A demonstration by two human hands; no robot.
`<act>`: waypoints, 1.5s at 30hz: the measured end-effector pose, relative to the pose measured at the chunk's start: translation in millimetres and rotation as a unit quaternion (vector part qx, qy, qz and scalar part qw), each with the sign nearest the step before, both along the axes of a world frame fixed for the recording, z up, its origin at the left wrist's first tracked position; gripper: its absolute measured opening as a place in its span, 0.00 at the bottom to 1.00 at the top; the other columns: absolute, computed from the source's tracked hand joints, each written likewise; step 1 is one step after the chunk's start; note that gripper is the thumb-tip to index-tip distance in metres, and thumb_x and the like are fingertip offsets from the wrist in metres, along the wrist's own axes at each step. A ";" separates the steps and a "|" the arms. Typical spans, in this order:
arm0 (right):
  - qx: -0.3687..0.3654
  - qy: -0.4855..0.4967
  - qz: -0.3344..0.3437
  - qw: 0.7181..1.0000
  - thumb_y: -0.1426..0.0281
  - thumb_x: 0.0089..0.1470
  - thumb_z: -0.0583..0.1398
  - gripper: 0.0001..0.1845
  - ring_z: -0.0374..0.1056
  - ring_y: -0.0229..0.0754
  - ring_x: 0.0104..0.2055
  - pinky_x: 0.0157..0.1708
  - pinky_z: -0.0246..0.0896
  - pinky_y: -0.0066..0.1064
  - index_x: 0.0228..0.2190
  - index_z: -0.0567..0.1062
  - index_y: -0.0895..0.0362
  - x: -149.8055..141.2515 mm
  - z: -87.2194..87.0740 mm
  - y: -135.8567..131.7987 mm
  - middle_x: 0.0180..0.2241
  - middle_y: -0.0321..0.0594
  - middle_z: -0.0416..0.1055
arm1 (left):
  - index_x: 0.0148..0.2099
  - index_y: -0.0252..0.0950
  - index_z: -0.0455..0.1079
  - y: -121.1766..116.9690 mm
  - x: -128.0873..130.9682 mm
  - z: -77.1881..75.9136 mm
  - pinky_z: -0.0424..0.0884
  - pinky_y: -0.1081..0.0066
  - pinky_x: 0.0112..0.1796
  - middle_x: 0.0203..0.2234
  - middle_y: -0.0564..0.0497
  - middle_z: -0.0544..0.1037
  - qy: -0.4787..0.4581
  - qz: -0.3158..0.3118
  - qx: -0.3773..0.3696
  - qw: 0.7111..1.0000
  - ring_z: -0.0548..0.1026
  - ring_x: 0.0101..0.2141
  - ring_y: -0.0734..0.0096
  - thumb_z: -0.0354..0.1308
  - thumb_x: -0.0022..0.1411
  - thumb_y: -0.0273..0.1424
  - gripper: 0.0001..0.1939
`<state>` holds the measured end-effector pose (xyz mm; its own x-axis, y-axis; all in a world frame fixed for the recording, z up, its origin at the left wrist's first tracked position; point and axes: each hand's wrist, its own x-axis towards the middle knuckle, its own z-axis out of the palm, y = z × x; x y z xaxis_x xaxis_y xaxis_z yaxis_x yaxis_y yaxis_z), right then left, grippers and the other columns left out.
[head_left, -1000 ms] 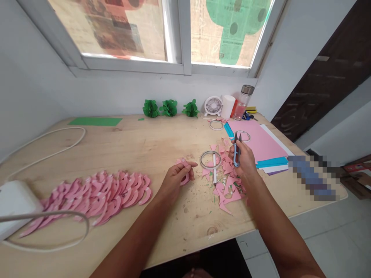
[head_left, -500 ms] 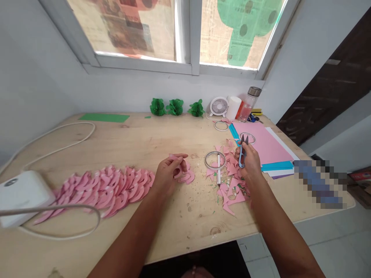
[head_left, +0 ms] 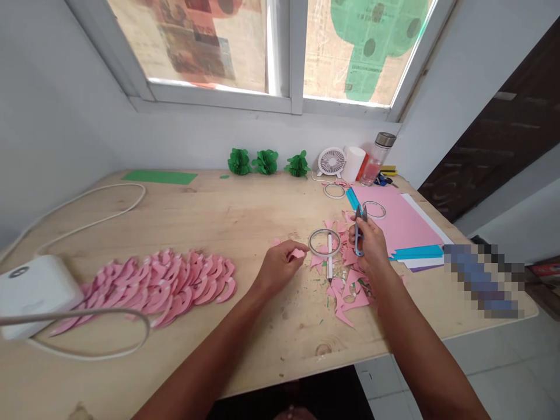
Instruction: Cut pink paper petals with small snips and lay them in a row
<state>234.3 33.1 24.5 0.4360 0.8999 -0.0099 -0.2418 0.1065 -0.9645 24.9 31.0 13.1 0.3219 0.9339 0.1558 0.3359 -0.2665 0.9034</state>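
My left hand [head_left: 280,265] is closed in a pinch over the middle of the table, with a small piece of pink paper [head_left: 298,253] showing between thumb and fingers. Behind that hand, another bit of pink paper is mostly hidden. My right hand [head_left: 371,242] grips blue-handled thread snips [head_left: 359,233], their dark blades pointing up and apart. Below and beside the snips lie pink paper scraps [head_left: 356,297]. Between my hands, a roll of narrow tape [head_left: 311,249] rests over a white pen [head_left: 330,268]. Overlapping pink paper curls [head_left: 175,286] form a long row on the left.
Green paper flowers [head_left: 265,162], a small white fan [head_left: 331,161] and a glass bottle [head_left: 378,157] stand along the wall. Pink sheets [head_left: 406,219] lie at right, over blue and white ones. A white device [head_left: 35,291] with a looping cable is at left.
My left hand has moved right, toward the tape roll, pinching pink paper. My right hand has shifted slightly left and down with the snips.
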 end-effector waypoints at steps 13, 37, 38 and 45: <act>-0.014 -0.051 -0.006 0.999 0.61 0.43 0.61 0.16 0.54 0.28 0.14 0.11 0.40 0.20 0.34 0.71 0.57 -7.0 4.1 -2.3 0.16 0.28 0.63 | 0.44 0.39 0.69 -4.3 42.5 -2.6 0.66 0.72 0.32 0.39 0.48 0.73 0.307 -0.086 0.179 0.931 0.73 0.37 0.66 0.47 0.56 0.21 0.16; 0.074 -0.325 -0.040 0.942 0.65 0.52 0.54 0.12 0.60 0.35 0.24 0.24 0.56 0.26 0.36 0.71 0.56 -27.0 3.2 -10.5 0.32 0.38 0.72 | 0.36 0.36 0.68 10.7 26.2 -9.8 0.64 0.75 0.32 0.29 0.53 0.74 -0.040 -0.064 0.061 0.995 0.70 0.30 0.73 0.50 0.53 0.23 0.08; 0.077 -0.346 -0.037 0.934 0.65 0.53 0.53 0.12 0.61 0.36 0.24 0.25 0.57 0.26 0.37 0.71 0.56 -28.7 4.3 -12.4 0.31 0.38 0.72 | 0.36 0.36 0.68 10.2 26.4 -9.7 0.64 0.75 0.32 0.29 0.53 0.74 -0.049 -0.061 0.060 0.995 0.69 0.30 0.74 0.50 0.53 0.24 0.08; 0.106 -0.469 -0.020 0.877 0.69 0.56 0.51 0.15 0.68 0.40 0.33 0.33 0.60 0.30 0.44 0.70 0.53 -37.7 8.2 -22.0 0.38 0.40 0.74 | 0.36 0.35 0.67 11.9 28.2 -11.9 0.55 0.78 0.20 0.19 0.58 0.65 -0.124 -0.033 -0.026 0.991 0.59 0.18 0.79 0.52 0.54 0.29 0.07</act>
<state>196.6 11.1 32.6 0.1947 0.8213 0.5363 0.6549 0.2983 -0.6944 53.1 42.8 1.2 0.3401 0.9211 0.1896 0.0853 -0.2310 0.9692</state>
